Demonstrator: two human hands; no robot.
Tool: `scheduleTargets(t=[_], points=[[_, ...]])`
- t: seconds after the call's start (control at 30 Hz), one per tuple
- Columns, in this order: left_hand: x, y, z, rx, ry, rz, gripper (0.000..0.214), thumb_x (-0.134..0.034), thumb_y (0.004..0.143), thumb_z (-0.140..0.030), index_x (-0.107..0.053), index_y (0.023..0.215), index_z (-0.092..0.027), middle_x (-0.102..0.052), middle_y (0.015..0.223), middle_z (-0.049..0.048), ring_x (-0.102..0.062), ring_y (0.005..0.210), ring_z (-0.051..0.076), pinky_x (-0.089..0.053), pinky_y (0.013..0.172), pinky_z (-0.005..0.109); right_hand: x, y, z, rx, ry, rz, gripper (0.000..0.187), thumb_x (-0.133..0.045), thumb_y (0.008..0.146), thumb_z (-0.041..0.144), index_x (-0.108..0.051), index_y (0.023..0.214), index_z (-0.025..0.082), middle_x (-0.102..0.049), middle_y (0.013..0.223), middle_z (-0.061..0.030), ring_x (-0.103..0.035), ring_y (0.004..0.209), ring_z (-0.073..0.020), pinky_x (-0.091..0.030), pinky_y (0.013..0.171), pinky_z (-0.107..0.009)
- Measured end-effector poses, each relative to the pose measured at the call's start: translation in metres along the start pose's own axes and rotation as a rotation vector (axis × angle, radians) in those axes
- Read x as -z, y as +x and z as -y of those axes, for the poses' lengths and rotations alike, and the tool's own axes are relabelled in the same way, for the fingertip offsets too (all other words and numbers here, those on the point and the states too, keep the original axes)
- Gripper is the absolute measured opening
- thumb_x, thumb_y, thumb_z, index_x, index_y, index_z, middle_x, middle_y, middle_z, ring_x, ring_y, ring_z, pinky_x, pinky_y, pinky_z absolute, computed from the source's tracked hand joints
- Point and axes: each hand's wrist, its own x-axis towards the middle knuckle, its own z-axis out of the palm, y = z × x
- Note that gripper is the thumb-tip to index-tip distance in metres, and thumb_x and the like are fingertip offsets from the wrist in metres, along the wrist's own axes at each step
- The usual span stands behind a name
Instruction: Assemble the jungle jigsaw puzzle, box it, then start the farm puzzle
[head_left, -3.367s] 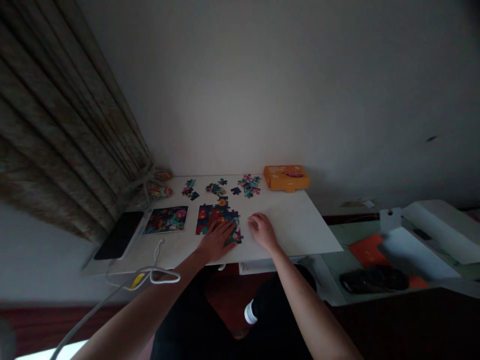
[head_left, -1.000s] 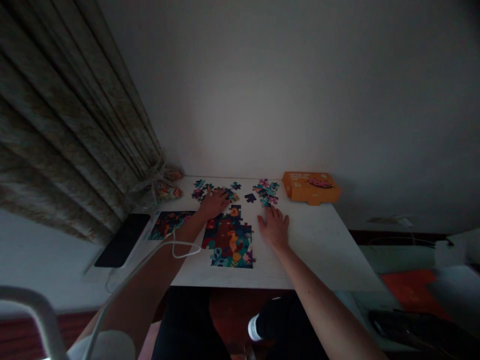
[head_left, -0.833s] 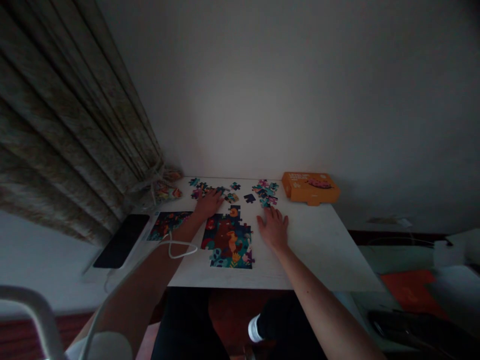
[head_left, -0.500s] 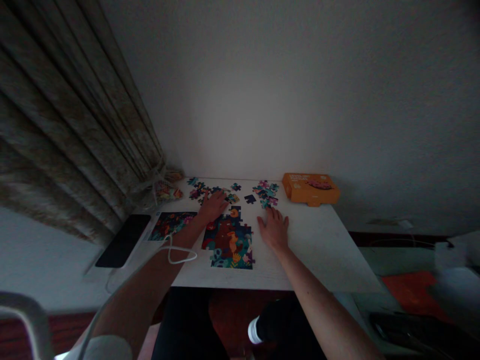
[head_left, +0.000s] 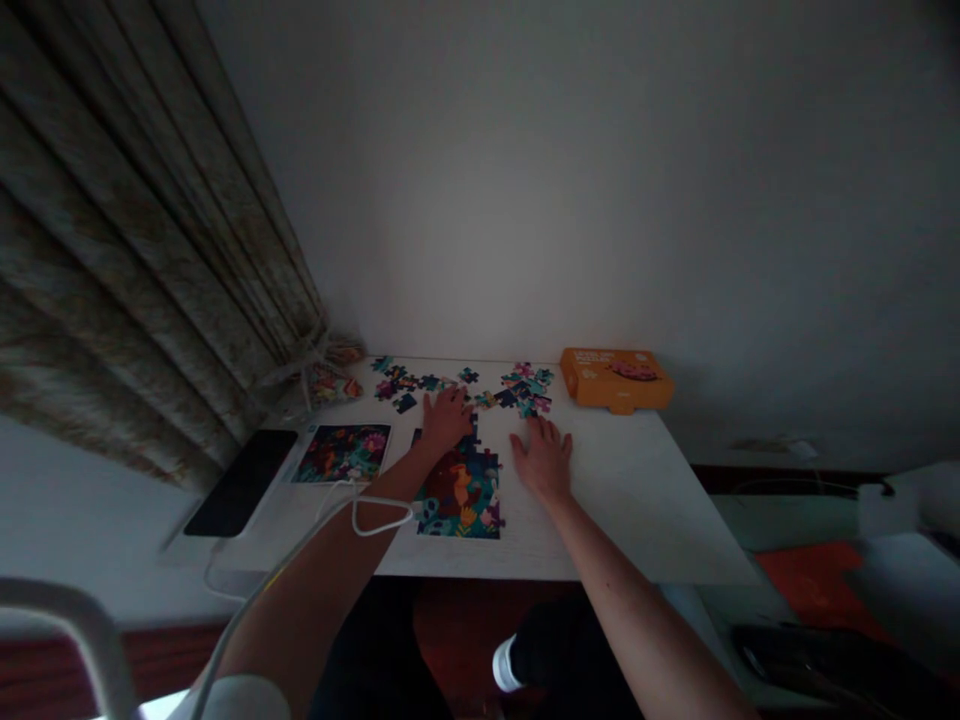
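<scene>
At nine o'clock, one black rectangular device [head_left: 240, 483], one multicoloured card [head_left: 343, 453]; left hand [head_left: 448, 420], grip unclear, over the twelve-o'clock end of one partly joined, multicoloured jigsaw [head_left: 459, 490]; right hand [head_left: 543, 460], spread, released, at two; beyond, one orange cardboard box [head_left: 619, 380] reading "LEVEL UP PUZZLES".

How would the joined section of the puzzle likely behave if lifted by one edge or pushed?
The joined puzzle section would probably sag or come apart if lifted by one edge, as it is made of interlocked pieces. Pushed, it would likely slide rather than tip, since it lies flat on the white table.
</scene>
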Motion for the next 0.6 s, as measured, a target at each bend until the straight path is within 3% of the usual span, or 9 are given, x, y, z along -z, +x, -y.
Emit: scheduleTargets(t=[0.17,0.37,0.6], points=[[0.014,0.002,0.018,0.214,0.042,-0.073,0.047,-0.055,0.098,-0.048,-0.064,0.131,-0.015,-0.064,0.138,0.0199,-0.056,0.131,0.038,-0.042,0.110,0.051,-0.001,0.000,0.000,0.008,0.007,-0.003,0.052,-0.043,0.105,0.041,-0.050,0.150,0.016,-0.051,0.156,-0.0191,-0.039,0.146,-0.0347,-0.017,0.122,-0.064],[0.014,0.008,0.013,0.246,0.026,-0.026,0.048,-0.062,0.093,-0.055,-0.066,0.124,-0.018,-0.064,0.135,0.0195,-0.056,0.129,0.039,-0.041,0.109,0.053,0.001,0.000,0.000,0.014,-0.002,-0.003,0.052,-0.043,0.104,0.041,-0.051,0.149,0.016,-0.052,0.155,-0.0195,-0.040,0.146,-0.0353,-0.018,0.121,-0.064],[0.011,0.024,0.002,0.411,-0.113,0.034,0.047,-0.076,0.083,-0.049,-0.065,0.118,-0.019,-0.064,0.135,0.0193,-0.057,0.131,0.038,-0.044,0.106,0.050,0.001,-0.001,0.000,0.013,-0.022,-0.013,0.053,-0.043,0.104,0.042,-0.050,0.149,0.015,-0.052,0.154,-0.0202,-0.041,0.145,-0.0347,-0.019,0.121,-0.063]])
